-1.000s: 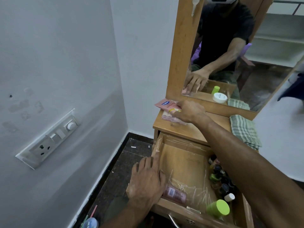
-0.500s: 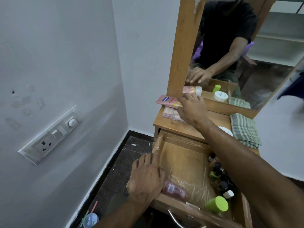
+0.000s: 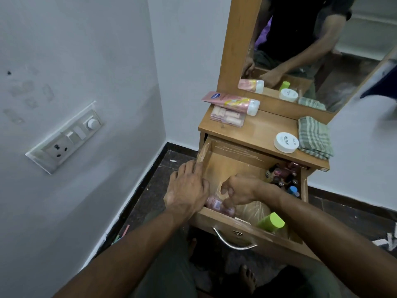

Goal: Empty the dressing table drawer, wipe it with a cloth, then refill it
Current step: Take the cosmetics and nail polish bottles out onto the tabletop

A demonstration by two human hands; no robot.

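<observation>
Head view: your right hand [image 3: 240, 191] is down in the open wooden drawer [image 3: 225, 166], fingers curled onto the small pink bottle [image 3: 219, 206] lying in the front-left corner.
Relation: that bottle lies just below and in front of your right fingertips, its long axis roughly along the drawer front; the right hand is the nearer one.
Right hand: closing round the bottle; whether it grips firmly yet, you cannot tell.
Left hand [image 3: 187, 190]: flat, fingers straight, resting on the drawer's left wall.
Remaining: a green-capped bottle [image 3: 271, 222] front right, small dark bottles [image 3: 281, 177] along the right side.
Worktop [image 3: 264, 130]: a pink tube [image 3: 232, 103], a white round jar [image 3: 286, 142], a folded green checked cloth [image 3: 314, 137].
</observation>
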